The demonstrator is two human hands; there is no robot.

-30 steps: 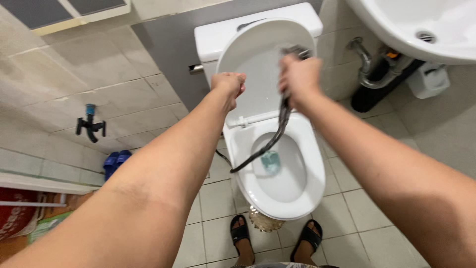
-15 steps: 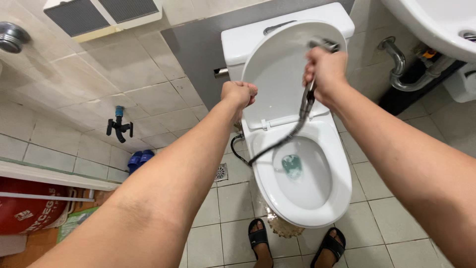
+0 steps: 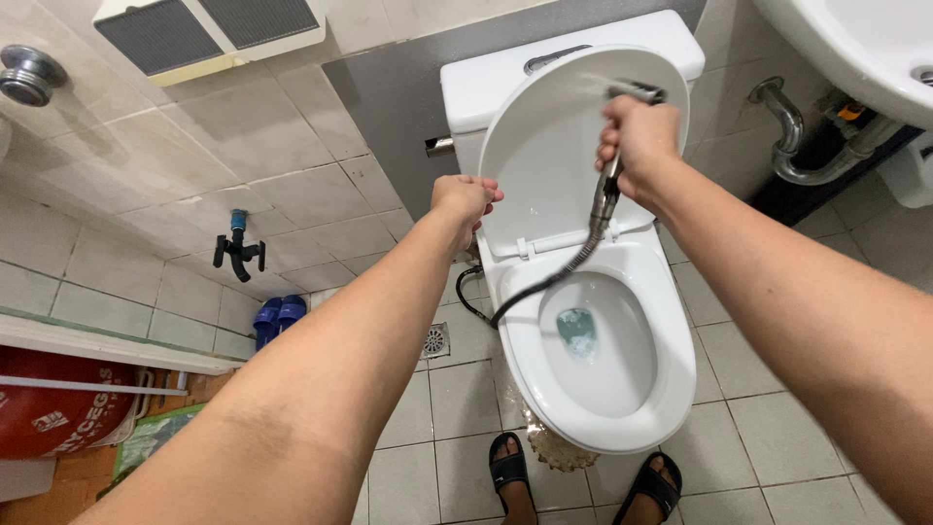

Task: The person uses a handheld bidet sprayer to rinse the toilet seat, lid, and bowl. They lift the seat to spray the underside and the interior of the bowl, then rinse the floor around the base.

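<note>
A white toilet [image 3: 671, 389] stands in front of me with its lid [image 3: 544, 146] raised against the cistern [image 3: 505, 78]. My right hand [image 3: 637, 146] grips a metal bidet sprayer [image 3: 622, 97] held up in front of the lid. The sprayer's dark hose [image 3: 544, 287] hangs from it across the seat and down the toilet's left side. My left hand [image 3: 466, 199] is closed at the left edge of the raised lid; whether it grips the lid cannot be told. Blue-green water sits in the bowl [image 3: 581, 331].
A wall tap [image 3: 239, 248] sticks out of the tiles on the left, with blue slippers [image 3: 275, 316] and a floor drain [image 3: 434, 338] below. A washbasin [image 3: 855, 49] with its chrome trap [image 3: 787, 126] is at the upper right. My sandalled feet [image 3: 515, 476] stand before the toilet.
The view has shifted, so the toilet sits further right and lower. My left hand has loosened slightly at the lid's edge. My right hand keeps the sprayer raised.
</note>
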